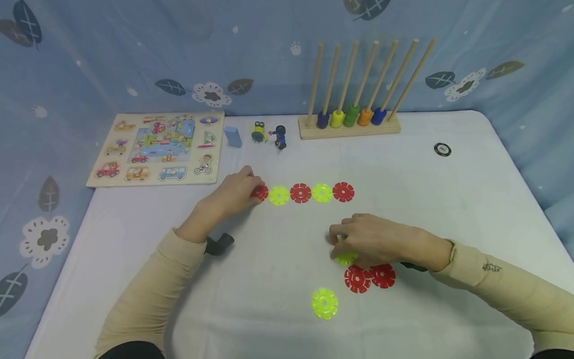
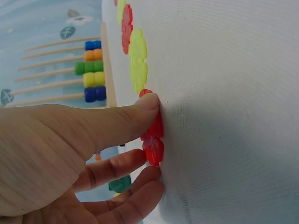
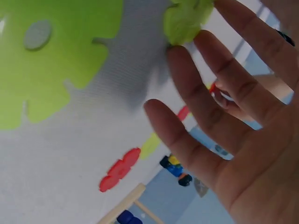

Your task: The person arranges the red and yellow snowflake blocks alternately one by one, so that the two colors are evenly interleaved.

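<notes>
At the left end of a row of snowflake discs, my left hand (image 1: 233,192) pinches a red snowflake disc (image 2: 153,128) between thumb and fingers, low on the white table. Rightward in that row follow a yellow-green disc (image 1: 279,196), a red disc (image 1: 301,193), another yellow-green disc (image 1: 322,193) and a red disc (image 1: 343,192). My right hand (image 1: 374,239) grips a yellow-green snowflake disc (image 1: 346,259) at its fingertips, partly hidden by the hand in the head view. Just below it lie two overlapping red discs (image 1: 357,279). Nearer the front is a loose yellow-green disc (image 1: 325,303).
A wooden puzzle board (image 1: 154,149) lies at the back left. Beside it stand a blue block (image 1: 233,136) and two small figures, one yellow-green (image 1: 258,132), one dark blue (image 1: 280,137). Behind the row is a peg stand (image 1: 350,131) with coloured beads; a round black token (image 1: 442,149) lies rightward.
</notes>
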A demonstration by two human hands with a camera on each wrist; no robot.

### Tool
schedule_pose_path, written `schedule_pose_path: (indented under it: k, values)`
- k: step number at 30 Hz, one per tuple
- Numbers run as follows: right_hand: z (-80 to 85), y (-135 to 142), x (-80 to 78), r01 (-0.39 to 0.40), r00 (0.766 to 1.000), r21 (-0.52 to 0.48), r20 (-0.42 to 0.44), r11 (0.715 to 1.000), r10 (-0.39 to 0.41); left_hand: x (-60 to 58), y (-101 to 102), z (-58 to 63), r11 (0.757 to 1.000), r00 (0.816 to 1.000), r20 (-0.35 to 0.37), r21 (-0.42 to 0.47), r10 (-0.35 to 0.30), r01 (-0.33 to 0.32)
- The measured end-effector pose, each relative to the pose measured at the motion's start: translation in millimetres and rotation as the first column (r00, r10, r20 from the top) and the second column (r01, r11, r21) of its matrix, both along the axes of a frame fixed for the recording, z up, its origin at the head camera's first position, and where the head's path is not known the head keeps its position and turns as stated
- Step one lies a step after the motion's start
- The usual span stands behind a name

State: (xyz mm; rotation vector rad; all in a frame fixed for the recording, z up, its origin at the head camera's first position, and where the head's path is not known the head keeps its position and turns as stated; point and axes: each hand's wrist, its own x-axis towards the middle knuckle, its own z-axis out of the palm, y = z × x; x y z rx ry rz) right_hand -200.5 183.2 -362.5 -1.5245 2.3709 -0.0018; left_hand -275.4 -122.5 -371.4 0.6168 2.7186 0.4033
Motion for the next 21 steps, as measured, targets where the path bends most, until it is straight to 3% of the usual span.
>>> schedule_pose_path:
  k: [10,21]
  values:
    - [-8.5,2,0.5,-0.029,0.999,-0.047,-0.023,0.998,0.028,0.5,-1,2.7,1.000,0.999,-0.033,0.002,-0.026,0.026]
    - [1.7,15,-19.9,0.174,0.984,-0.088,0.041,0.981,-0.171,2.9,-1,1.3,1.000,1.000,-0.026,0.003,-0.017,0.017]
